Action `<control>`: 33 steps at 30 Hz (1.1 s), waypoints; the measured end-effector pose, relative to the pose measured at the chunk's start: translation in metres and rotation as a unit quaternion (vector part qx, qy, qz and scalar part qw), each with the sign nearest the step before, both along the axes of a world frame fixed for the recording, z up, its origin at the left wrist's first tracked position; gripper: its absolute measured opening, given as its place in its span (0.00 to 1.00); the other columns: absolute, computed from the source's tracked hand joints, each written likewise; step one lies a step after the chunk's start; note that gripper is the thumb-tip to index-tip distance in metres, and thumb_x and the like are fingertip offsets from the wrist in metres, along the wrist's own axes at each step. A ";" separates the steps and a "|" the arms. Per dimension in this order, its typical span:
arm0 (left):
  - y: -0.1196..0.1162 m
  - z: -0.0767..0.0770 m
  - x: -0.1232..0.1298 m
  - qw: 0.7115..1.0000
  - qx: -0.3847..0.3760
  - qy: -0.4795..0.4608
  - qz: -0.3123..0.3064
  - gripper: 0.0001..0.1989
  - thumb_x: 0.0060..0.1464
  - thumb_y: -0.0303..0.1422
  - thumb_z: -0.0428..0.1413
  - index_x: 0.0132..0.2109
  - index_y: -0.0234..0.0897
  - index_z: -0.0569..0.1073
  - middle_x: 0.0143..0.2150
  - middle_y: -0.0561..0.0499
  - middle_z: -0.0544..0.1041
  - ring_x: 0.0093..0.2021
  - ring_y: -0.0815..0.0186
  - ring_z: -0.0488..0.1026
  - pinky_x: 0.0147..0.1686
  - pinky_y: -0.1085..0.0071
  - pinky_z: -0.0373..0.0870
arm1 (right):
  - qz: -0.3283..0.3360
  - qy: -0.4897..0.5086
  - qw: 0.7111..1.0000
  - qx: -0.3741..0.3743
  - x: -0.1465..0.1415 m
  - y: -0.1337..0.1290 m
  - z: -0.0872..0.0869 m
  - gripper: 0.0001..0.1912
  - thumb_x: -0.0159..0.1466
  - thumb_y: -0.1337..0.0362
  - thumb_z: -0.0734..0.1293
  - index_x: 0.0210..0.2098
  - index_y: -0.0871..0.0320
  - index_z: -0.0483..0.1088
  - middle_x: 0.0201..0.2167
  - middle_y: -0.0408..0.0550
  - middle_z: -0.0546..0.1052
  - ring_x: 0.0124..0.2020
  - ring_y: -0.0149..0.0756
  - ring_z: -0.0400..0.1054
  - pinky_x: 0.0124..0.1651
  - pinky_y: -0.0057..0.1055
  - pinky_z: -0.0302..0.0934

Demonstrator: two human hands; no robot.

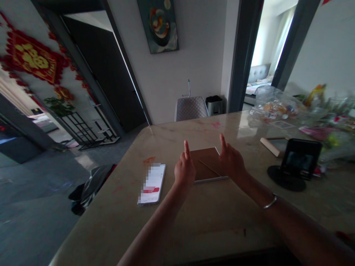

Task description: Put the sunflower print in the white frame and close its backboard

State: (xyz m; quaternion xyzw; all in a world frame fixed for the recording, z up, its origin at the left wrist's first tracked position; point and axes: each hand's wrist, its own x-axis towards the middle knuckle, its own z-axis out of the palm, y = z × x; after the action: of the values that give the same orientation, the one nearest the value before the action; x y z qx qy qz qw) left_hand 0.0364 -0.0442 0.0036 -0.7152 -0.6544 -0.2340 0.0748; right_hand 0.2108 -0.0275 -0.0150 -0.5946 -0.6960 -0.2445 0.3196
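Observation:
On the table, a flat brown rectangular panel (206, 164) with a pale edge lies between and partly behind my hands. A thin light-coloured stick or strip (210, 168) runs diagonally across it. My left hand (185, 168) is at the panel's left side, its index finger stretched upward and the other fingers curled. At the right side is my right hand (231, 159), also with the index finger raised; a silver bracelet (270, 201) circles that wrist. Neither hand shows anything held. Whether they touch the panel I cannot tell. A phone (152, 184) with its screen lit lies left of my left hand.
To the right, a black device on a round stand (301, 160) is beside a box-like item with a pale edge (273, 146). Clear plastic bags (277, 105) and wrapped items crowd the table's right side. A quilted chair (191, 109) stands beyond the far edge.

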 end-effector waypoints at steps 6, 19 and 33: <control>0.005 -0.011 -0.006 0.995 -0.093 0.033 0.003 0.40 0.50 0.23 0.45 0.61 0.38 0.27 0.45 0.42 0.69 0.31 0.65 0.70 0.26 0.73 0.62 | -0.034 -0.022 0.997 -0.073 0.000 0.004 -0.011 0.38 0.55 0.77 0.54 0.61 0.64 0.32 0.27 0.50 0.67 0.24 0.32 0.58 0.25 0.29 0.53; 0.007 -0.009 -0.022 0.987 -0.159 0.031 0.003 0.16 0.53 0.34 0.45 0.47 0.34 0.66 0.46 0.39 0.67 0.42 0.57 0.69 0.37 0.66 0.65 | 0.145 0.026 0.967 -0.207 0.002 0.002 -0.015 0.09 0.58 0.64 0.60 0.33 0.59 0.69 0.32 0.51 0.71 0.37 0.36 0.64 0.41 0.33 0.57; 0.022 -0.031 -0.026 0.972 -0.180 -0.147 -0.038 0.23 0.48 0.37 0.51 0.51 0.32 0.64 0.47 0.39 0.69 0.47 0.58 0.66 0.46 0.64 0.61 | 0.105 0.083 0.960 -0.247 0.011 0.015 -0.033 0.18 0.58 0.62 0.59 0.46 0.63 0.65 0.40 0.57 0.74 0.42 0.42 0.67 0.45 0.37 0.59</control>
State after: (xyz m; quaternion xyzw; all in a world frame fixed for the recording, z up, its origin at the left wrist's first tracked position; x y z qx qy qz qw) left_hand 0.0102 -0.0225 -0.0277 -0.6988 -0.6619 -0.2180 -0.1611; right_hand 0.2222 -0.0122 -0.0477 -0.5967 -0.7644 0.0198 0.2432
